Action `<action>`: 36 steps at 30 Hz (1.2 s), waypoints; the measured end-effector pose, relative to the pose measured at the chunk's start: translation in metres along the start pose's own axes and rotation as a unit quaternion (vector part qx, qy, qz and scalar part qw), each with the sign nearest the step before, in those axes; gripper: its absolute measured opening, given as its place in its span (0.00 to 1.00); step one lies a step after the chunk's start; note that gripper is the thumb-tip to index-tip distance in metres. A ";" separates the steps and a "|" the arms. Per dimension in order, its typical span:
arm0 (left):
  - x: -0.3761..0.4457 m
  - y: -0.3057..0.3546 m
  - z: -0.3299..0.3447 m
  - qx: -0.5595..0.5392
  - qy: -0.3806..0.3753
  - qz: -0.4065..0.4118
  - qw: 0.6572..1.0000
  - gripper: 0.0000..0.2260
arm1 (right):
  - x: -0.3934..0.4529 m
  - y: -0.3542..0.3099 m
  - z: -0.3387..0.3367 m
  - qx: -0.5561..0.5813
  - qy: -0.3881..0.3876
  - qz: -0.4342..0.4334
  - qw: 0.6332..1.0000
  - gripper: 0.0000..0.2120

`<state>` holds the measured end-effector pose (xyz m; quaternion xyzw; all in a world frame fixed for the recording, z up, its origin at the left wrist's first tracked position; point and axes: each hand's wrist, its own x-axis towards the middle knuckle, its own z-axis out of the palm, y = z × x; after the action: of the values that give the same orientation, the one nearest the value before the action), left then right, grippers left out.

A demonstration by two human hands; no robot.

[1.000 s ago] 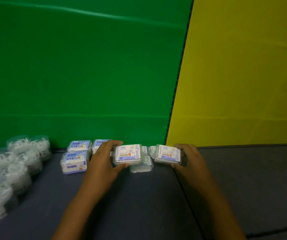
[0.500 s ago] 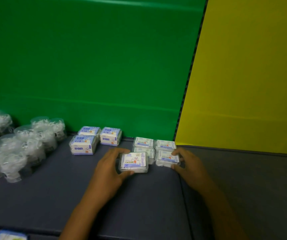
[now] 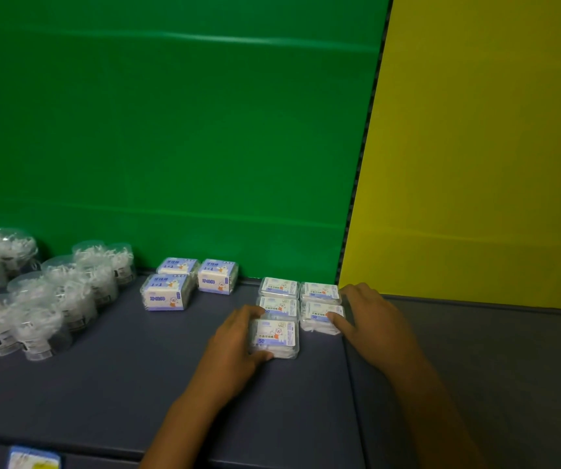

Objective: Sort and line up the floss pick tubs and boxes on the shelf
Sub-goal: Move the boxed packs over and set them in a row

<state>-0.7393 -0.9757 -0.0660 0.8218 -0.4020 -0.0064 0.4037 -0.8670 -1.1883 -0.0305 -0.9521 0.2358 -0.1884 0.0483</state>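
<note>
My left hand (image 3: 235,346) grips a small clear floss pick box (image 3: 276,337) that lies flat on the dark shelf (image 3: 136,367), in front of two more in a column (image 3: 279,296). My right hand (image 3: 370,316) holds the front box (image 3: 319,316) of the neighbouring column by its right side, thumb on its label. Another box (image 3: 318,291) lies behind it against the wall. Three taller blue-and-white boxes (image 3: 184,282) stand further left. Several clear round tubs (image 3: 42,299) of white floss picks crowd the far left.
A green wall panel (image 3: 170,130) and a yellow panel (image 3: 475,147) close the back. A seam runs down the shelf right of the boxes, with a grey surface (image 3: 509,367) beyond. Below the shelf's front edge a blue-white package (image 3: 33,458) peeks in.
Both hands brought their small boxes down from the back onto the shelf in front of the rows. The view tilted down and left, showing more tubs.
</note>
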 end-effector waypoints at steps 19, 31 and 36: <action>-0.010 -0.004 -0.032 0.110 -0.037 0.007 0.993 0.27 | -0.015 -0.056 -0.012 0.034 -0.009 -0.018 0.999 0.23; -0.080 -0.051 -0.219 0.340 0.088 -0.001 0.936 0.23 | -0.024 -0.235 -0.020 0.032 0.014 -0.125 0.992 0.22; -0.129 -0.091 -0.290 0.354 0.123 -0.044 0.926 0.22 | -0.027 -0.321 -0.012 0.045 0.009 -0.178 0.983 0.24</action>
<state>-0.6699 -0.6665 0.0282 0.9226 -0.2884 0.2196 0.1323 -0.7550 -0.8917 0.0298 -0.9739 0.0542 -0.2132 0.0549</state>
